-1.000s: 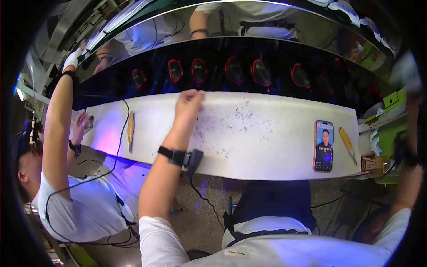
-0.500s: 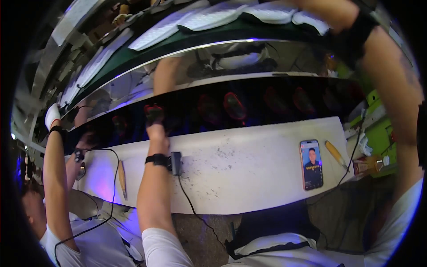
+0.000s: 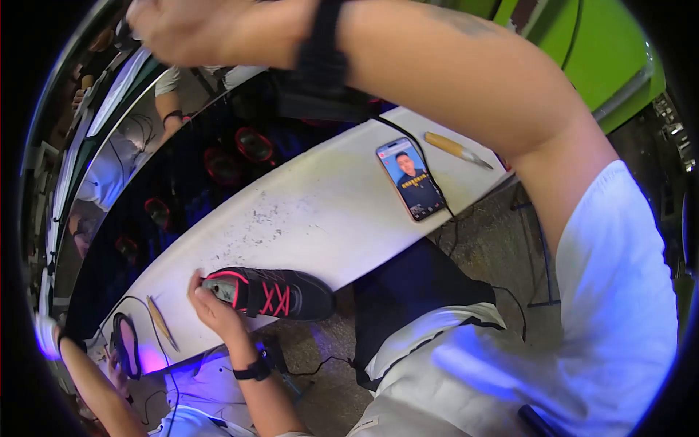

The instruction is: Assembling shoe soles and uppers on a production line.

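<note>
My left hand point(image 3: 212, 306) grips the heel end of a black shoe point(image 3: 273, 293) with pink laces, which lies on its side at the near edge of the white workbench point(image 3: 320, 211). A black watch sits on that wrist. My right arm is raised across the top of the view with a black wrist strap, and my right hand point(image 3: 182, 29) is blurred at the upper left, above the bench. Whether it holds anything is unclear.
A lit phone point(image 3: 411, 178) lies on the bench's right part, with a wooden-handled tool point(image 3: 455, 149) beyond it. Dark shoes with red insides point(image 3: 255, 143) line the dark belt behind. At lower left, another person's gloved hand point(image 3: 47, 341), a shoe sole point(image 3: 127, 344) and a second tool point(image 3: 160, 322).
The view has swung and tilted. My left hand came back from the dark belt and now holds a black shoe at the bench's near edge. My right arm stays raised overhead.
</note>
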`<act>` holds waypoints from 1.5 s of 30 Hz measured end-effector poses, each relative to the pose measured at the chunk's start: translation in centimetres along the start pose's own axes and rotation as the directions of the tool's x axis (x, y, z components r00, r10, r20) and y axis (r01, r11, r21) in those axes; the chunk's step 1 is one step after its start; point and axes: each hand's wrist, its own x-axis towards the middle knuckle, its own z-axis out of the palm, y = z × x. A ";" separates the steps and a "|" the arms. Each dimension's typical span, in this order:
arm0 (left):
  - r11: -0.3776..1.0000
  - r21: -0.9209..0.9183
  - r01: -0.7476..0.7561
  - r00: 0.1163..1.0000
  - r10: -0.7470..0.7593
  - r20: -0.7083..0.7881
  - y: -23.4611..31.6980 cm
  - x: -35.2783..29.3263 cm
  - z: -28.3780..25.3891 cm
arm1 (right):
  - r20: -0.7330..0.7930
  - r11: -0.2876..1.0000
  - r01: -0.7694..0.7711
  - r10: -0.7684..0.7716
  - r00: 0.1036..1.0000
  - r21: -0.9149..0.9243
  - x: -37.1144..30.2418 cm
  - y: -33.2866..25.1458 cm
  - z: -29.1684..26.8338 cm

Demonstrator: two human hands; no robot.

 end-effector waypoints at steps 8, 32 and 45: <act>0.310 0.521 -0.795 0.606 0.441 0.662 7.2 -9.6 3.8 | 0.116 0.972 -0.085 0.061 0.991 0.218 -12.4 -12.1 -24.9; 0.909 -0.268 -0.318 0.825 0.405 0.394 19.5 -14.9 10.4 | 0.602 0.577 -0.782 0.544 0.584 0.236 -21.1 -16.3 -28.9; 0.867 -0.100 -0.489 0.740 0.472 0.479 19.2 -16.7 8.5 | 0.672 0.659 -0.731 0.461 0.579 0.178 -22.6 -18.4 -30.5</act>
